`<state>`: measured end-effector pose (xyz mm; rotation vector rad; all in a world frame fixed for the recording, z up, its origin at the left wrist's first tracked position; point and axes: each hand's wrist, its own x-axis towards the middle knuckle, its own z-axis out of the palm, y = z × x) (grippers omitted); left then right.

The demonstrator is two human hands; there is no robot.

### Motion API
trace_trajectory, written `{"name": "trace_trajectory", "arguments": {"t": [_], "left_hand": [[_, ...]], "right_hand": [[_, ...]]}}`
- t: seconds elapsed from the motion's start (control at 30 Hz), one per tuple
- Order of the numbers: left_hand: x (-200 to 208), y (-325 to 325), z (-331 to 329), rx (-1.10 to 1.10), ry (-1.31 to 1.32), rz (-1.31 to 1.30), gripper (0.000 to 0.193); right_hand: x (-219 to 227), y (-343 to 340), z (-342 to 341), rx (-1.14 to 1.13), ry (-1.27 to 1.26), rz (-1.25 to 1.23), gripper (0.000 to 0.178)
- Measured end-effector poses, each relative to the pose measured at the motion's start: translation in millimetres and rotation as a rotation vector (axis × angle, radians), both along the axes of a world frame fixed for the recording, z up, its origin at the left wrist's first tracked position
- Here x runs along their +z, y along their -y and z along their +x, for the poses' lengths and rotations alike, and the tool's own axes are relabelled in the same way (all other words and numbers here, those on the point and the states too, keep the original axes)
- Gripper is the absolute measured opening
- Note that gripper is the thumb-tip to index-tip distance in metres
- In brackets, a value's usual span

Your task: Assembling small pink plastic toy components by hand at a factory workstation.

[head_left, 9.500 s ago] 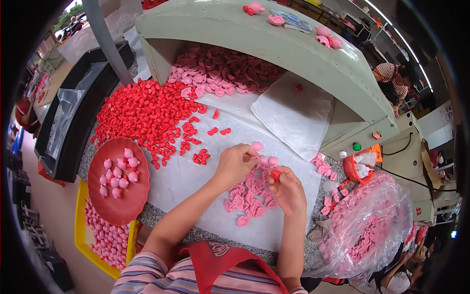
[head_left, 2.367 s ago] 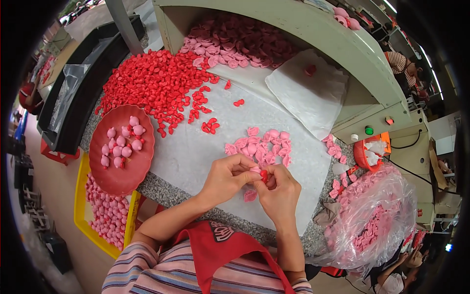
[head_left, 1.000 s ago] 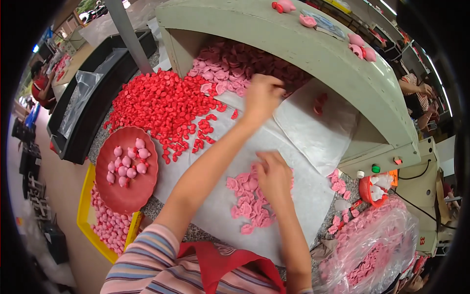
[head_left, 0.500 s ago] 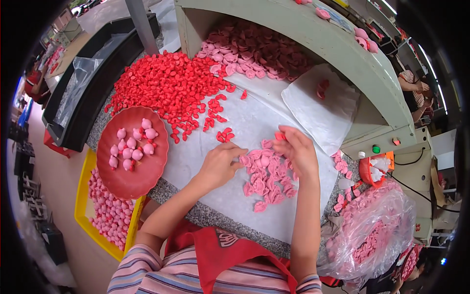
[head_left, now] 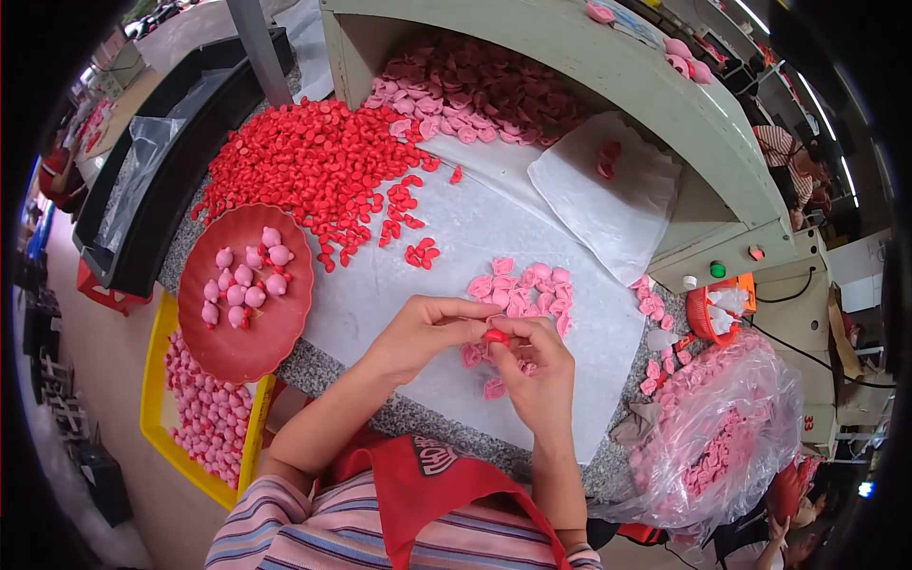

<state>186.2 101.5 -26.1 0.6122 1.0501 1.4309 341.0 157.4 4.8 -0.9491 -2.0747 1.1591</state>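
Note:
My two hands meet over a loose pile of soft pink curled pieces (head_left: 537,290) on a white sheet (head_left: 361,313). Between the fingers of my right hand (head_left: 539,375) is a small glossy red piece (head_left: 497,336). My left hand (head_left: 418,334) pinches a pink curled piece right against it, mostly covered by the fingertips. Left of my arm, a red scalloped plate (head_left: 214,347) carries several round pink figures with red parts (head_left: 255,296). A big heap of red pieces (head_left: 294,161) lies beyond the plate.
A yellow crate (head_left: 180,446) full of pink figures stands at left, below a black tray (head_left: 142,256). Ahead, a grey-green machine housing (head_left: 570,57) shelters more pink pieces (head_left: 475,85). On the right are a red basket (head_left: 703,313) and a plastic bag of pink pieces (head_left: 731,437).
My right hand has come left and down with the red piece to meet my left hand. Both sets of fingertips now touch at the pieces. The whole view has shifted slightly.

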Motion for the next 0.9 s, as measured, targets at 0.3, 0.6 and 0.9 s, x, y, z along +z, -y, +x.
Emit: {"name": "trace_trajectory", "arguments": {"t": [0.3, 0.6, 0.9], "left_hand": [[2.9, 6.6, 9.7, -0.049, 0.011, 0.055, 0.034], [11.5, 6.5, 10.7, -0.070, -0.049, 0.042, 0.031], [5.4, 4.3, 11.2, -0.128, 0.108, 0.035, 0.021]], "right_hand": [[5.4, -4.1, 10.7, -0.037, -0.298, -0.670, 0.023], [9.7, 3.5, 13.1, -0.061, -0.260, -0.378, 0.023], [16.6, 8.8, 9.5, -0.060, -0.071, -0.040, 0.026]]}}
